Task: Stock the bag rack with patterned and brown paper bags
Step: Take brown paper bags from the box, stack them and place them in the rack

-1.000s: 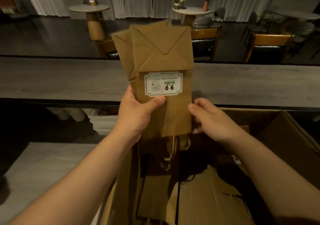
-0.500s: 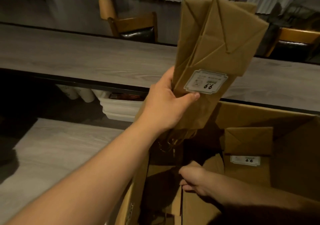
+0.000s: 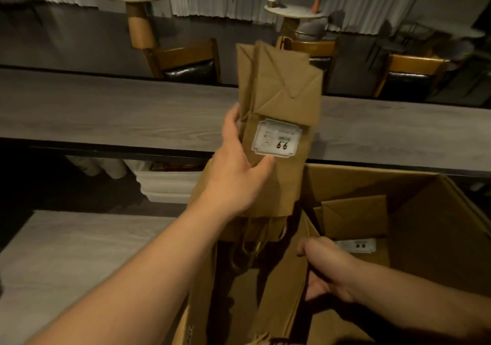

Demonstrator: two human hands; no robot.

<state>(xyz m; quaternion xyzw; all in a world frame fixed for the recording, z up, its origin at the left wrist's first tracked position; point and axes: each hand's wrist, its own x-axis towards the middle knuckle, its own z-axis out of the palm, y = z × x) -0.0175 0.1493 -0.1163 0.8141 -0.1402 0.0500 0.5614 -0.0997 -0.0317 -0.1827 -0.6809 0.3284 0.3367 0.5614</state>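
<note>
My left hand point(image 3: 236, 169) grips a small stack of folded brown paper bags point(image 3: 279, 105), held upright above the left side of an open cardboard box point(image 3: 451, 225). The front bag carries a white price label point(image 3: 276, 141), and twisted paper handles point(image 3: 248, 249) hang below the stack. My right hand point(image 3: 326, 267) is down inside the box, its fingers curled round the edge of another folded brown bag point(image 3: 353, 219) with its own white label point(image 3: 357, 245). More brown bags lie deeper in the box, partly hidden in shadow.
A long grey wooden counter point(image 3: 106, 110) runs across behind the box. White bins point(image 3: 164, 185) sit on a shelf under it. A lower grey surface point(image 3: 66, 251) lies at the left. Chairs point(image 3: 186, 60) and round tables point(image 3: 292, 9) stand beyond the counter.
My right hand let go of the held stack, dropped into the box and took hold of another bag. The stack in my left hand tilted right, then came back more upright.
</note>
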